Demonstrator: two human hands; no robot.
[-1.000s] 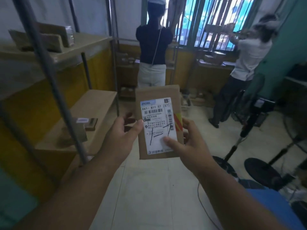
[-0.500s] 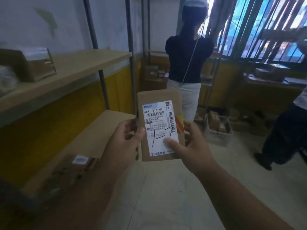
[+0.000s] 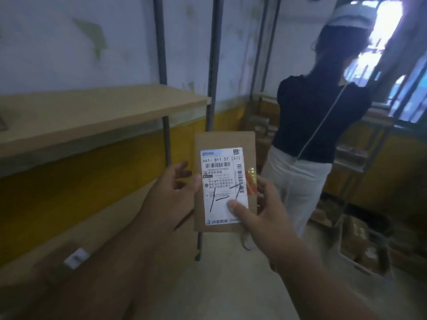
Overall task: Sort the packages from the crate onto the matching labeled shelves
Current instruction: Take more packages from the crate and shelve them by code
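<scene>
Two hands hold one flat brown package upright in the middle of the view, above the floor. The left hand grips its left edge, thumb on the front and fingers curled behind. The right hand grips the lower right corner, thumb pressed on the white shipping label, which bears a barcode and a handwritten "1-7". A wooden shelf on metal posts stands to the left, apart from the package. Another person in a dark top stands ahead, back turned.
</scene>
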